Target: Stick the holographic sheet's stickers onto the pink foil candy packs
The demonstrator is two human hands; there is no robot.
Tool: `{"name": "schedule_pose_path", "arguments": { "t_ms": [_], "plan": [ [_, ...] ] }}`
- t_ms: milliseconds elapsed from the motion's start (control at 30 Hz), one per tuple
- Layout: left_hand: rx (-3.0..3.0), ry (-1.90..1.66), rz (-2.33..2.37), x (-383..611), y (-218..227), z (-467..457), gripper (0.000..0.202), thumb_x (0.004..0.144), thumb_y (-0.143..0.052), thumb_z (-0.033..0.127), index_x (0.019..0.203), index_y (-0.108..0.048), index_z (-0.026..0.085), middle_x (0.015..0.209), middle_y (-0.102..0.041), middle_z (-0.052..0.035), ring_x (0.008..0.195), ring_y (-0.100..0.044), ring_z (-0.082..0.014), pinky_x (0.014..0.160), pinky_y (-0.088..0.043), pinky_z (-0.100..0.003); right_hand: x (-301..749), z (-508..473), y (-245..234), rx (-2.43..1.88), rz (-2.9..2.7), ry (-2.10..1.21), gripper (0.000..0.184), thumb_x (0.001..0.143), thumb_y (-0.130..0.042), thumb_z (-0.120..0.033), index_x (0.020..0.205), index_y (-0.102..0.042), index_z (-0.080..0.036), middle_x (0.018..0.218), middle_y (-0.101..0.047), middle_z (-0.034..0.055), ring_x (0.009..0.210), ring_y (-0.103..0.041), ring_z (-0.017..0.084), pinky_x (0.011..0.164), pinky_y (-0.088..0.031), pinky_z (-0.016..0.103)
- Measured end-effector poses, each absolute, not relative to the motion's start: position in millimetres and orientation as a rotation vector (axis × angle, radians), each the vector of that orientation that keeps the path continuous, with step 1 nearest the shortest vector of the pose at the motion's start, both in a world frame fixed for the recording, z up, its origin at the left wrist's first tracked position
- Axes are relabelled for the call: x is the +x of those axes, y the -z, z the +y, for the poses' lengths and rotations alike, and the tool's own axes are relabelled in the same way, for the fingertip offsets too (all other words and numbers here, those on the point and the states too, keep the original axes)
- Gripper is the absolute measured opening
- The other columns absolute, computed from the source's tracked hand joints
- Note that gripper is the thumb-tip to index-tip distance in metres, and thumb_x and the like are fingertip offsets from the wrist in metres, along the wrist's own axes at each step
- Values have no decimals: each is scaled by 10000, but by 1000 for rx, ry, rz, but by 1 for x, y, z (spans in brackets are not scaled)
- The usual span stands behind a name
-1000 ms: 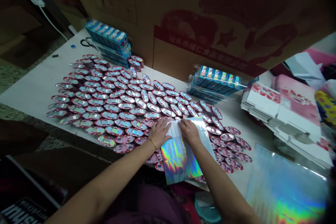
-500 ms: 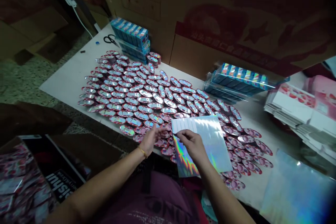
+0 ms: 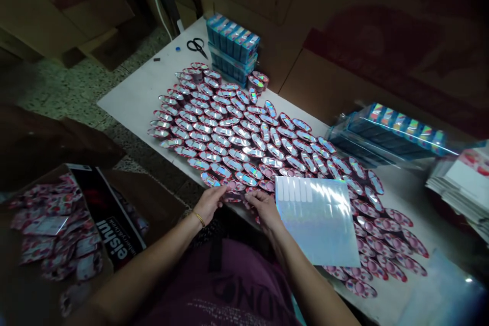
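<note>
My left hand [image 3: 208,206], with a yellow bracelet at the wrist, is closed at the left end of a small oval pack [image 3: 234,195] by the table's front edge. At the pack's other end is my right hand [image 3: 263,208], fingers pinched together. What that pinch holds is too small to make out. Just right of my right hand, a shiny holographic sticker sheet [image 3: 319,224] lies over the packs, with pale label strips along its upper left. Rows of oval packs [image 3: 229,132] cover the table; many have shiny tops, while those at the right show pink ones.
Blue boxes in clear wrap [image 3: 233,51] stand at the back, scissors [image 3: 197,47] beside them. More wrapped boxes [image 3: 397,127] and stacked white printed cartons [image 3: 458,183] are at the right. An open carton of pink packets [image 3: 57,229] stands lower left. Large cardboard boxes [image 3: 344,61] wall the back.
My right hand has left the sticker sheet's left edge and moved left to the oval pack. My left hand has closed in on the pack's left end. The view has shifted.
</note>
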State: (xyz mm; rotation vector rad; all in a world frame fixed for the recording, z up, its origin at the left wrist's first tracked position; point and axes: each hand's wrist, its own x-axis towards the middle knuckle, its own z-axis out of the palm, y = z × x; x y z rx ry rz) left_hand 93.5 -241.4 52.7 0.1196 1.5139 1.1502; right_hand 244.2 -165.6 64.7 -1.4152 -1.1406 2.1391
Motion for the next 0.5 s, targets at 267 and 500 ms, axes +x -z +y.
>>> {"name": "schedule_pose_path", "arguments": {
  "t_ms": [267,500],
  "plan": [
    [514,-1148,1816,78,-31,-235,210,660,-616,301,812,-647,159,673,-633,-5,590,-540,-115,555,-407,-223,217,-168,-36,-1545,-1574,-1577,238,719,-569,-390,677,-649,-170,616,-589,3,567,-492,126,587,-369,252],
    [1150,-833,2194,76,-16,-221,231,751,-530,202,972,-591,173,749,-637,-33,735,-573,-167,721,-439,-293,210,-174,-19,-1554,-2204,-748,185,793,-504,-264,708,-639,-171,733,-584,48,762,-475,175,735,-332,300]
  ]
}}
